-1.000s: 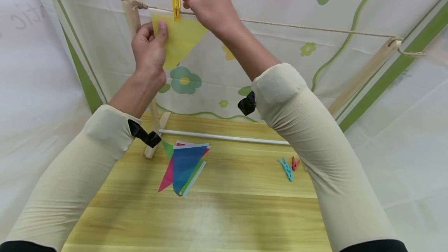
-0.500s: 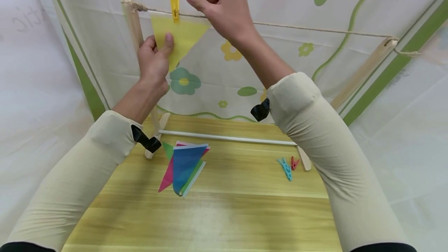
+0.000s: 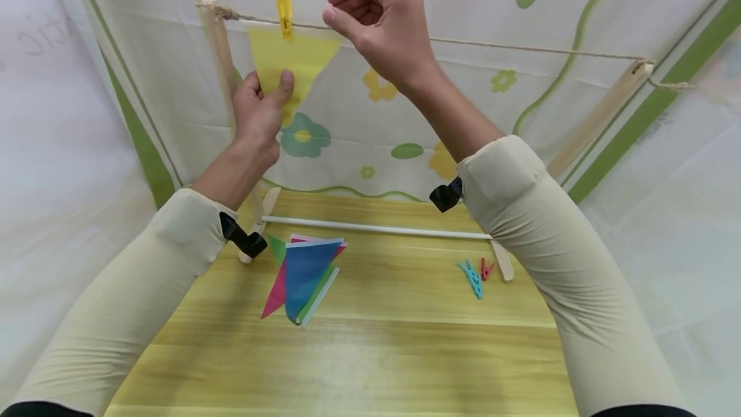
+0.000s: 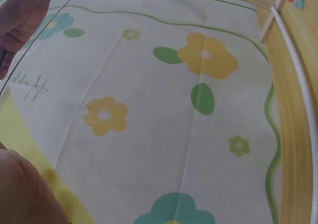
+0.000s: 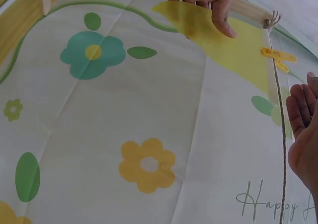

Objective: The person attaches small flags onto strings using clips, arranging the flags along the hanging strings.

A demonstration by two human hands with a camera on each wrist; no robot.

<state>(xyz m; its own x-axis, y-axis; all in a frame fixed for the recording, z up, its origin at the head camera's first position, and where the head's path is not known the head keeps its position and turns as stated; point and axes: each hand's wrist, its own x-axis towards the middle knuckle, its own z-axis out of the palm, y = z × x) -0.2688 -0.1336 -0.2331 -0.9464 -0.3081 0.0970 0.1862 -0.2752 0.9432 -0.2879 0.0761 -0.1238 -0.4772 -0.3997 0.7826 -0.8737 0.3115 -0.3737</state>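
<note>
A yellow triangular pennant (image 3: 298, 53) hangs at the left end of a twine line (image 3: 521, 48), its top edge at the twine. Clipped over that edge is a yellow clothespin (image 3: 283, 11), seen side-on in the right wrist view, where its jaws straddle the line (image 5: 278, 56). My left hand (image 3: 257, 114) pinches the pennant low on its left side, thumb in front and fingers behind. To the right of the clothespin, my right hand (image 3: 393, 31) is raised near the twine with loosely curled fingers and nothing in them.
Wooden posts (image 3: 217, 37) hold the twine at both ends, joined low by a white rod (image 3: 370, 228). On the wooden table (image 3: 359, 365) lie a stack of coloured pennants (image 3: 309, 272), a blue clothespin (image 3: 471, 278) and a red clothespin (image 3: 486, 269). Behind hangs a flowered cloth (image 3: 359, 134).
My right hand has let go of the yellow clothespin and moved right and slightly down. My left hand has slid down the pennant, still pinching it. The clothespin stays on the line.
</note>
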